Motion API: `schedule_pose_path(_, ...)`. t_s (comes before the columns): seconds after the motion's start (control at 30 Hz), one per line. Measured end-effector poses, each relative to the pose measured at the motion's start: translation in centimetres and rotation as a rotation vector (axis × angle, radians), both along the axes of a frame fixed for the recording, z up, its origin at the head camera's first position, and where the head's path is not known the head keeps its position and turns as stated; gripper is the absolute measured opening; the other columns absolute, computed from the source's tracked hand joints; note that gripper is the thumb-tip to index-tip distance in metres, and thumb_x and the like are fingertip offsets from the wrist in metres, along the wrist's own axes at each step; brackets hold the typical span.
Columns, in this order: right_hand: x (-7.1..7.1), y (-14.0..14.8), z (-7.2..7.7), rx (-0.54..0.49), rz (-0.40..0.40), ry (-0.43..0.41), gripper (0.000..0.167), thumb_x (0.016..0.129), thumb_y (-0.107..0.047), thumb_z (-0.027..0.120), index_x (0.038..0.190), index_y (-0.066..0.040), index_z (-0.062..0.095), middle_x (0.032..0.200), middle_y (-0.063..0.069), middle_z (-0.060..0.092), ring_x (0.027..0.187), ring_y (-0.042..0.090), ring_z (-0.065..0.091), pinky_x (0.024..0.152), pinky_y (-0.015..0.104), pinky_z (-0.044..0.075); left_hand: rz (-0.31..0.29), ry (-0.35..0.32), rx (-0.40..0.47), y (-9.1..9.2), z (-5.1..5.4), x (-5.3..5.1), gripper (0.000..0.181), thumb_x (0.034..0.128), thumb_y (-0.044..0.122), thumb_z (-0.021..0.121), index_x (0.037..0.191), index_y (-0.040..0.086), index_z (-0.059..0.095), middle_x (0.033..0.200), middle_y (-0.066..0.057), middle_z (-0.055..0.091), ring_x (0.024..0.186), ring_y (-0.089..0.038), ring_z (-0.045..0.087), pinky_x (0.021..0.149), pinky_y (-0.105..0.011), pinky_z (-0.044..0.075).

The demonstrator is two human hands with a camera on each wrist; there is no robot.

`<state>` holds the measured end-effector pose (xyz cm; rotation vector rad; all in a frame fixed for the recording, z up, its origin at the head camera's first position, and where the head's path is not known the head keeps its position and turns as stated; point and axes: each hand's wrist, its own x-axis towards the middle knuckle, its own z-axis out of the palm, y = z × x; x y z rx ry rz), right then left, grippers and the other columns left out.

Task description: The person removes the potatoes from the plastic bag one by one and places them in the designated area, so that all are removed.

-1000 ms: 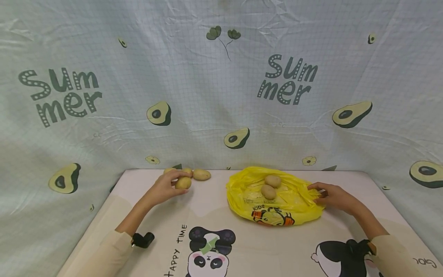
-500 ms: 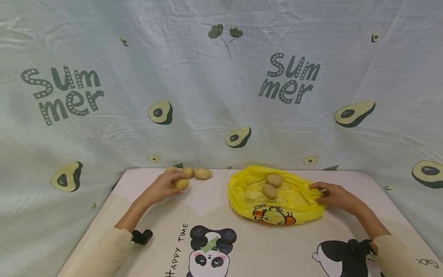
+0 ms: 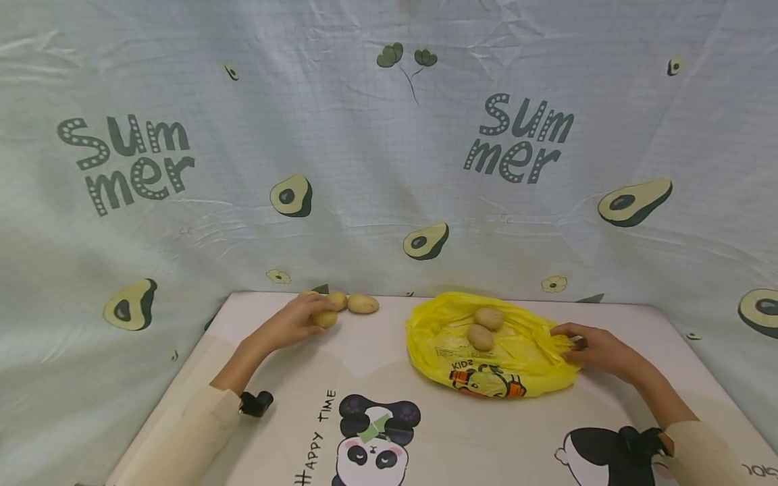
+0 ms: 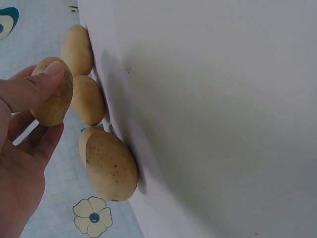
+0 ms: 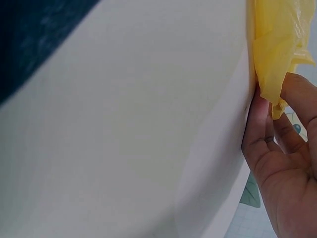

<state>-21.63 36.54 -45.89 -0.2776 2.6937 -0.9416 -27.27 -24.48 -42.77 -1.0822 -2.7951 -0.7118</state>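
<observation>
My left hand (image 3: 298,320) holds a small tan potato (image 4: 58,106) between thumb and fingers; the thumb presses on its near face in the left wrist view. Beside it on the table lie a larger speckled potato (image 4: 113,168) and two others, a middle potato (image 4: 89,101) and a far potato (image 4: 77,49). My right hand (image 3: 598,351) pinches the right edge of a yellow plastic bag (image 3: 516,364), its fingers partly behind the crumpled film (image 5: 277,54). Two potatoes, a rear one (image 3: 488,318) and a front one (image 3: 480,337), rest on the bag's yellow film.
The pale table (image 3: 377,358) carries printed panda and lettering designs. A hanging cloth (image 3: 352,135) with avocado prints rises along its back edge, close behind the potatoes and the bag.
My left hand has shifted slightly left with the potato, which is now more covered by the fingers. My right hand keeps its hold on the bag. The head view has panned a little.
</observation>
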Motion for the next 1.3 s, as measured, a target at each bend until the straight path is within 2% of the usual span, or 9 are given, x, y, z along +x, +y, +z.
schedule_pose_path(0.17, 0.0, -0.1, 0.1, -0.001, -0.001, 0.002, 0.047, 0.092, -0.015, 0.073, 0.136, -0.007, 0.059, 0.140, 0.029, 0.053, 0.111, 0.037, 0.060, 0.090, 0.049, 0.056, -0.068, -0.047, -0.048, -0.3, 0.1, -0.7, 0.046, 0.0831, -0.013, 0.072, 0.127, 0.001, 0.067, 0.133, -0.015, 0.065, 0.128, -0.041, 0.052, 0.106, -0.059, 0.039)
schedule_pose_path(0.33, 0.0, -0.2, 0.2, 0.003, 0.005, 0.005, 0.046, 0.093, -0.014, 0.073, 0.136, -0.008, 0.059, 0.140, 0.029, 0.053, 0.111, 0.037, 0.061, 0.090, 0.049, 0.056, -0.123, -0.086, -0.084, -0.4, 0.0, -1.2, 0.047, 0.0828, -0.017, 0.069, 0.126, 0.001, 0.067, 0.133, -0.013, 0.065, 0.130, -0.039, 0.052, 0.108, -0.058, 0.040)
schedule_pose_path(0.5, 0.0, -0.3, 0.3, -0.006, 0.004, 0.004, 0.047, 0.092, -0.014, 0.073, 0.136, -0.007, 0.059, 0.140, 0.029, 0.052, 0.112, 0.038, 0.060, 0.091, 0.049, 0.056, -0.136, -0.132, -0.108, -0.6, 0.1, -1.6, 0.047, 0.0833, -0.015, 0.070, 0.127, 0.001, 0.068, 0.134, -0.012, 0.064, 0.132, -0.039, 0.050, 0.109, -0.056, 0.040)
schedule_pose_path(0.7, -0.1, -0.2, 0.2, -0.008, 0.002, -0.005, 0.048, 0.092, -0.016, 0.074, 0.137, -0.006, 0.058, 0.140, 0.028, 0.053, 0.110, 0.035, 0.060, 0.089, 0.047, 0.056, -0.147, -0.186, -0.086, -0.6, -0.3, -1.8, 0.041, 0.0846, -0.013, 0.072, 0.122, 0.004, 0.071, 0.131, -0.013, 0.058, 0.123, -0.032, 0.052, 0.101, -0.049, 0.047)
schedule_pose_path(0.83, -0.2, -0.1, 0.2, 0.000, -0.011, -0.010, 0.049, 0.092, -0.016, 0.074, 0.137, -0.006, 0.058, 0.139, 0.028, 0.053, 0.109, 0.035, 0.060, 0.089, 0.047, 0.057, -0.149, -0.179, -0.074, -0.5, -0.5, -2.0, 0.040, 0.0827, -0.014, 0.073, 0.117, 0.006, 0.073, 0.126, -0.009, 0.058, 0.118, -0.028, 0.052, 0.098, -0.046, 0.047)
schedule_pose_path(1.07, 0.0, -0.2, 0.3, 0.017, -0.020, -0.006, 0.048, 0.092, -0.015, 0.074, 0.136, -0.007, 0.058, 0.139, 0.028, 0.054, 0.110, 0.036, 0.060, 0.088, 0.047, 0.057, -0.116, -0.093, -0.089, -0.6, -0.4, -2.3, 0.044, 0.0761, -0.017, 0.075, 0.113, 0.007, 0.074, 0.122, -0.007, 0.066, 0.119, -0.033, 0.055, 0.100, -0.052, 0.045)
schedule_pose_path(1.3, 0.1, -0.3, 0.5, 0.007, -0.014, -0.010, 0.047, 0.093, -0.014, 0.073, 0.136, -0.006, 0.058, 0.139, 0.029, 0.053, 0.111, 0.037, 0.060, 0.088, 0.047, 0.057, -0.063, -0.103, -0.073, -0.7, -0.4, -2.4, 0.041, 0.0776, -0.003, 0.084, 0.116, 0.005, 0.072, 0.125, -0.012, 0.067, 0.122, -0.036, 0.057, 0.104, -0.054, 0.044)
